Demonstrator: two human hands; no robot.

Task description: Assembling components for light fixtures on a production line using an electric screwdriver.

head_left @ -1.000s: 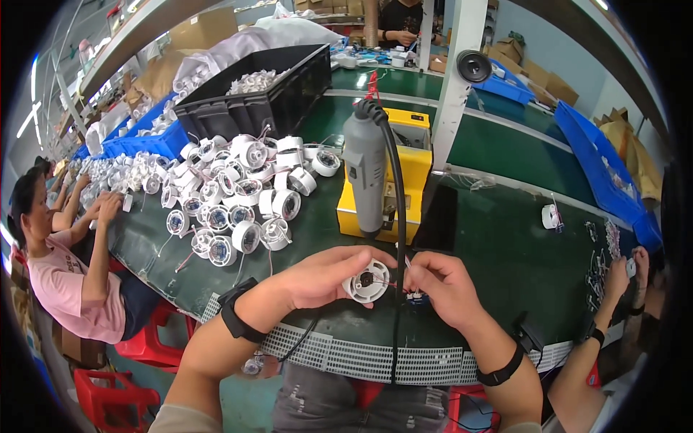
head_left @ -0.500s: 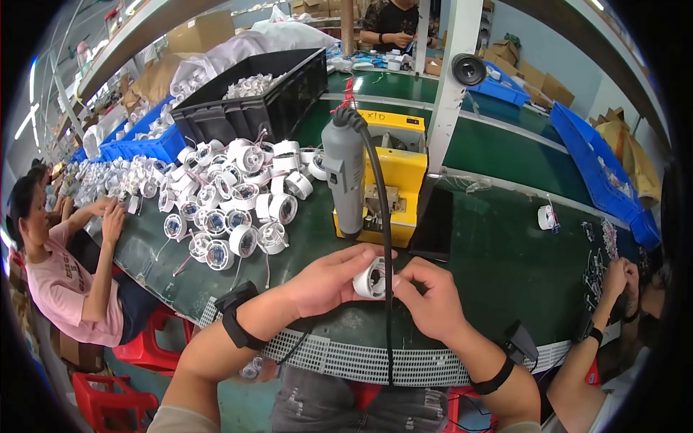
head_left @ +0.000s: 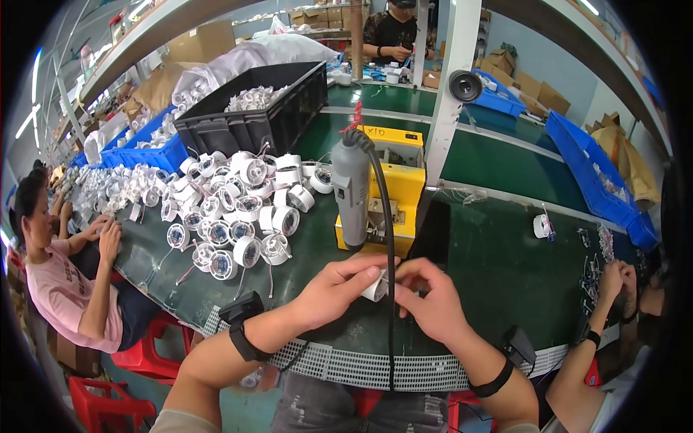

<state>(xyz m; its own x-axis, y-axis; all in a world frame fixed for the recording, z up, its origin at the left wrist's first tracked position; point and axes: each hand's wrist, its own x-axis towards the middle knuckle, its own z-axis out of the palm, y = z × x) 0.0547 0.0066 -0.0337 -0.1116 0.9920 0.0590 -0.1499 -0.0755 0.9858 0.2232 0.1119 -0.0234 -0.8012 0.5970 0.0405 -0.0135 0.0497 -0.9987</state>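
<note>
Between thumb and fingers, my left hand (head_left: 333, 292) grips a small white round plastic housing (head_left: 374, 290) above the near edge of the green table. The housing lies on its side with its outer wall showing. My right hand (head_left: 434, 299) is bent at the housing's right side, thumb and forefinger close together; what they pinch, if anything, is hidden. A black cable (head_left: 390, 238) hangs in front of the housing and covers part of it. It runs from a grey electric screwdriver (head_left: 350, 191) hanging just beyond my hands.
Behind the screwdriver stands a yellow machine (head_left: 401, 180). Left of it is a heap of white round housings (head_left: 231, 209) with wires, below a black crate (head_left: 253, 115). One loose housing (head_left: 541, 226) sits at the right. People work at the left (head_left: 72, 289), right (head_left: 610, 289) and far side (head_left: 390, 36).
The housing has turned in my left hand, from its open face showing to its outer wall showing. My right fingers have shifted slightly at its side. The view has tilted a little.
</note>
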